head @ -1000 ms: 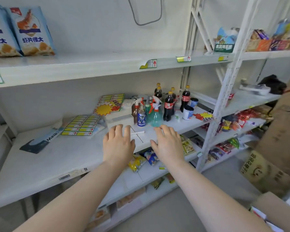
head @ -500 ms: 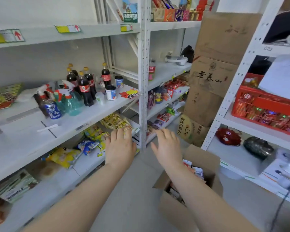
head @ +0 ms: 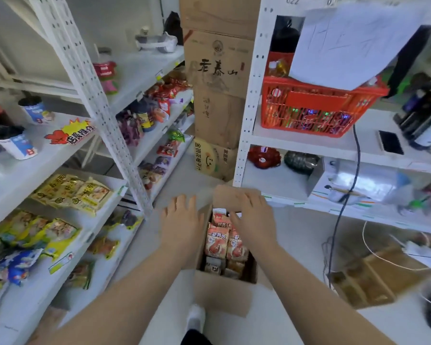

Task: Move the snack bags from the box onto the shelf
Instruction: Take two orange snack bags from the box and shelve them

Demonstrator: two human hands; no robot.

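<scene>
L hand (head: 182, 220), R hand (head: 253, 217): grip apart | snack bags (head: 217, 241): long axis near-far, tops prob. away

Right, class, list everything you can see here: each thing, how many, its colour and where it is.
box: one, brown, open on the floor
snack bags: several, orange-red, inside the box
shelves: two units, white, left and right
yellow bags: several, yellow, lower left shelf
cups: two, white and blue, upper left shelf
basket: one, red, right shelf
paper: one sheet, white, above the basket
cartons: a stack, brown, at the back between the shelves
cable: one, dark, hanging down the right shelves
left hand: one, open, at the box's left edge
right hand: one, open, over the snack bags
</scene>
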